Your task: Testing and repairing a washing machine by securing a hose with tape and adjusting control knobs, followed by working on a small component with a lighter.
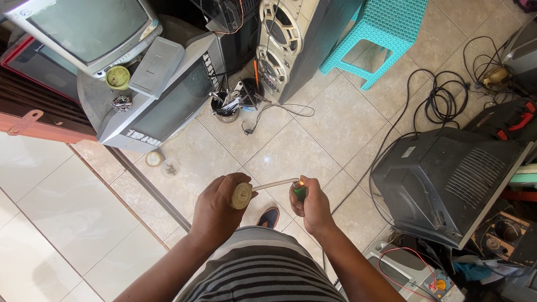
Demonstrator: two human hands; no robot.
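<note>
Head view, looking down. At lower centre of the frame, the left hand (216, 204) was closed around the round cream handle of a slim tool (260, 187), its pale shaft pointing right. The right hand (312, 207) was clamped on a small green lighter (300, 190), a flame showing at the shaft's tip. The tool appeared light and rigid; the handle seemed the safe hold, as the tip was probably hot. Old televisions (444, 178) and a turquoise stool (382, 25) stood on the tiled floor (319, 123).
</note>
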